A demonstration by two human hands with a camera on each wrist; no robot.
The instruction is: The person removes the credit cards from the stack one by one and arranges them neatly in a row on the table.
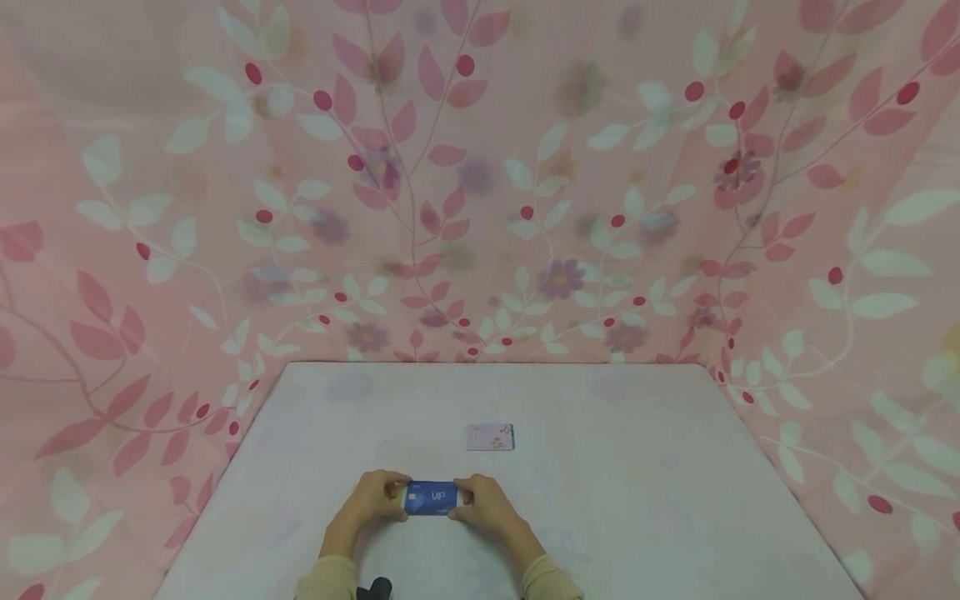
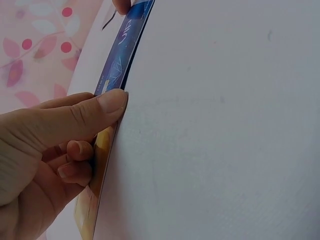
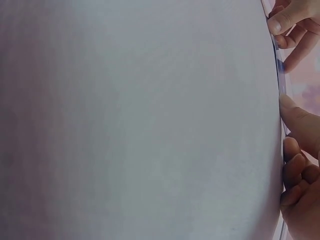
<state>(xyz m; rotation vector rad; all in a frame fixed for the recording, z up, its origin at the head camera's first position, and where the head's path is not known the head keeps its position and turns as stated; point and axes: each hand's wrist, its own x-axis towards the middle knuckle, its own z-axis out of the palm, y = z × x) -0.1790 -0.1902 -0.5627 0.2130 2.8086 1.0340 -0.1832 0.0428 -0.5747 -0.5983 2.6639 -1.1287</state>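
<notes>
A blue card printed "VIP" point(image 1: 431, 497) is held level between two hands, low in the middle of the head view. My left hand point(image 1: 378, 493) pinches its left end, thumb on the near edge and fingers at the far edge. At the right end, my right hand point(image 1: 483, 502) pinches it in the same way. In the left wrist view, a yellowish strip point(image 2: 102, 150) continues past the blue card point(image 2: 117, 65) below the thumb, partly hidden by curled fingers. The right wrist view catches the card only edge-on, with both hands along it.
Beyond the hands, a pale card with a floral print point(image 1: 487, 437) lies on the white table point(image 1: 637, 500). Pink leaf-patterned cloth point(image 1: 480, 250) surrounds the table at the back and sides. A black rounded object point(image 1: 378, 588) shows at the bottom edge beside the left sleeve.
</notes>
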